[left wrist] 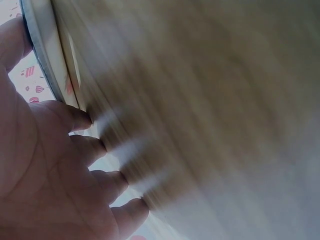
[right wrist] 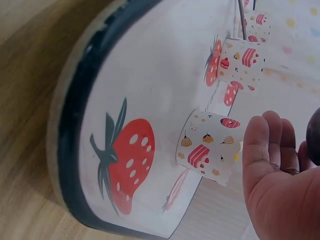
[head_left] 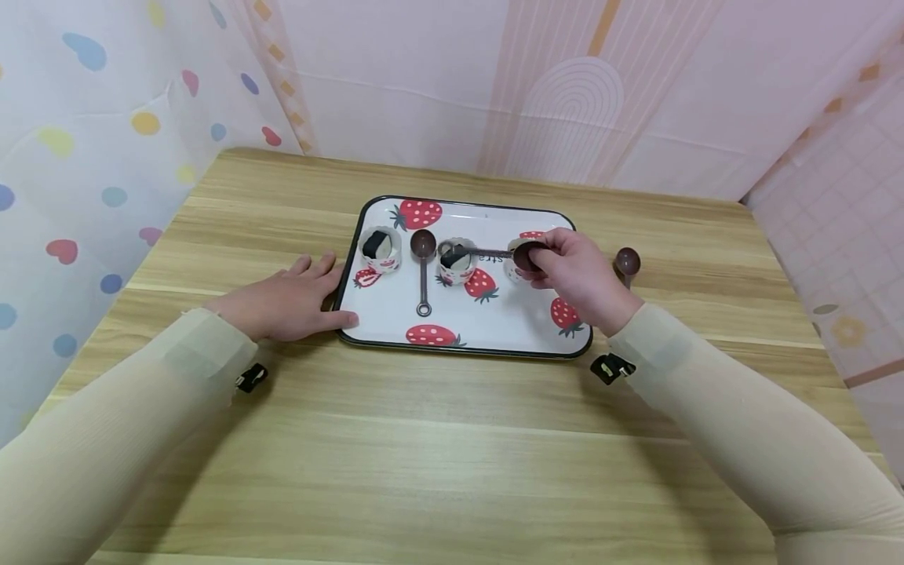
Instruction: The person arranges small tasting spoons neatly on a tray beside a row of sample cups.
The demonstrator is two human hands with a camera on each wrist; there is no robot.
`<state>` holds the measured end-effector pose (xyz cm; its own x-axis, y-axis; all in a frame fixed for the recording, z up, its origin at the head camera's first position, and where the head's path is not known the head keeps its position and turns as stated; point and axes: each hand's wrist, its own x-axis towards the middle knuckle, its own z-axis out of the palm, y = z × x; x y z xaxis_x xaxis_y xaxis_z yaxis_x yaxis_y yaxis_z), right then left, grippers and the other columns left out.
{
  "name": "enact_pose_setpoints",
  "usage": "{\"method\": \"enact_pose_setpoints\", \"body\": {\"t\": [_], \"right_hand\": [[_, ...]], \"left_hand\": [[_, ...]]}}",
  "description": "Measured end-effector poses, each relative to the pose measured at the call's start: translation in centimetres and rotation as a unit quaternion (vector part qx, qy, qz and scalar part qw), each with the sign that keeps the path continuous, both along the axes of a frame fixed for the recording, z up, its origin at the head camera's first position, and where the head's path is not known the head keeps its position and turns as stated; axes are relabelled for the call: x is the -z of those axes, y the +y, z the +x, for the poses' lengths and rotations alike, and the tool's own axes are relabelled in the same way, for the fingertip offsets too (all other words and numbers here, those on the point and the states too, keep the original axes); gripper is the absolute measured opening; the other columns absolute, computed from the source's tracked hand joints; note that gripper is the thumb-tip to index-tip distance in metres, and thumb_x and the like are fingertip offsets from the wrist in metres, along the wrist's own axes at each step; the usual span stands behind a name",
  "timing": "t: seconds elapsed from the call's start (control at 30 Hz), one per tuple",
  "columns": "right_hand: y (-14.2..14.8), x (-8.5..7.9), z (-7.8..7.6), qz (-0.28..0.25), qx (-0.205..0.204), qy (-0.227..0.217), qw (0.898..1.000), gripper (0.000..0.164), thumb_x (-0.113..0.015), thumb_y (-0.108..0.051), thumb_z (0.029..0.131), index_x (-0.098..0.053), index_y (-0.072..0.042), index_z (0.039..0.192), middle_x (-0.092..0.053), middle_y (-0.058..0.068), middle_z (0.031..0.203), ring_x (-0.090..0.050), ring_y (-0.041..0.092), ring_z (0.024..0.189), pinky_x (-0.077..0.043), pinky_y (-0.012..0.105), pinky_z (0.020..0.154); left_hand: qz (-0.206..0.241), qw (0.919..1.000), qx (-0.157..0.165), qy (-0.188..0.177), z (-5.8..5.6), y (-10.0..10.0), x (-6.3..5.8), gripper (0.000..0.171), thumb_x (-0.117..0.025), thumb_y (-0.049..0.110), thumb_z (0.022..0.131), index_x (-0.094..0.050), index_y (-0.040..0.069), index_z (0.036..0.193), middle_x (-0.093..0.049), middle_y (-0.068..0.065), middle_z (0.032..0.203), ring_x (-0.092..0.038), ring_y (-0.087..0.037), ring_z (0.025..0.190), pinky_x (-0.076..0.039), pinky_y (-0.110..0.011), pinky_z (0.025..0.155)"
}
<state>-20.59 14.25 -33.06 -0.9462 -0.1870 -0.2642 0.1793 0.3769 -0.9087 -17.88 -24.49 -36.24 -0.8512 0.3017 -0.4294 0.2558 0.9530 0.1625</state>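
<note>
My right hand [head_left: 582,275] holds a dark brown measuring spoon [head_left: 487,253] by its bowl, over the right paper cup [right wrist: 207,145]. The spoon's handle points left, its ring end near the middle paper cup [head_left: 457,273]. Part of the spoon bowl [right wrist: 314,137] shows beside the fingers in the right wrist view. My left hand [head_left: 289,302] lies with spread fingers on the table, its thumb over the left rim of the strawberry-print tray [head_left: 381,333]. A second brown spoon [head_left: 424,275] lies on the tray between the left paper cup [head_left: 381,263] and the middle one.
Black-and-white pieces sit in the left and middle cups. Another brown spoon [head_left: 627,263] lies on the wooden table [head_left: 452,455] to the right of the tray, partly hidden by my right hand. Patterned curtains [head_left: 410,86] hang behind the table and along its sides.
</note>
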Motion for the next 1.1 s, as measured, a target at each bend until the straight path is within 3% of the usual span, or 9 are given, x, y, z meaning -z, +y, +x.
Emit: {"method": "enact_pose_setpoints", "body": {"t": [0.2, 0.4, 0.67, 1.1], "right_hand": [[-0.1, -0.2, 0.2, -0.025, 0.012, -0.003, 1.0, 0.028, -0.05, -0.014, 0.112, -0.057, 0.002, 0.133, -0.068, 0.019, 0.134, -0.071, 0.02, 0.105, -0.062, 0.031, 0.096], [-0.3, -0.3, 0.4, 0.015, 0.008, 0.004, 1.0, 0.028, -0.049, -0.019, 0.112, -0.057, -0.001, 0.133, -0.072, 0.018, 0.125, -0.068, 0.024, 0.103, -0.059, 0.034, 0.096], [-0.4, -0.1, 0.6, 0.054, -0.008, 0.007, 0.998, 0.029, -0.051, -0.023, 0.112, -0.054, -0.003, 0.133, -0.069, 0.017, 0.117, -0.06, 0.023, 0.088, -0.057, 0.026, 0.076], [-2.5, 0.4, -0.6, 0.077, -0.009, 0.005, 0.997, 0.026, -0.054, -0.021, 0.11, -0.054, -0.003, 0.13, -0.072, 0.017, 0.115, -0.066, 0.022, 0.089, -0.063, 0.03, 0.08]], "left_hand": [[0.0, 1.0, 0.001, 0.001, 0.0, 0.0, 0.0, 0.107, -0.051, 0.074, 0.098, -0.015, 0.002, 0.168, -0.009, -0.032, 0.173, -0.008, -0.063, 0.155, -0.018, -0.073, 0.125], [0.001, 1.0, -0.001, 0.0, 0.1, 0.0, 0.0, 0.107, -0.051, 0.075, 0.098, -0.015, 0.003, 0.168, -0.008, -0.031, 0.173, -0.007, -0.063, 0.155, -0.017, -0.073, 0.125], [0.003, 1.0, -0.004, -0.003, 0.1, 0.2, -0.2, 0.107, -0.051, 0.074, 0.098, -0.015, 0.003, 0.168, -0.009, -0.031, 0.173, -0.008, -0.063, 0.155, -0.017, -0.073, 0.125], [-0.002, 1.0, -0.002, -0.003, 0.1, 0.2, -0.3, 0.106, -0.051, 0.073, 0.099, -0.015, 0.002, 0.168, -0.008, -0.032, 0.173, -0.007, -0.064, 0.155, -0.017, -0.073, 0.125]]}}
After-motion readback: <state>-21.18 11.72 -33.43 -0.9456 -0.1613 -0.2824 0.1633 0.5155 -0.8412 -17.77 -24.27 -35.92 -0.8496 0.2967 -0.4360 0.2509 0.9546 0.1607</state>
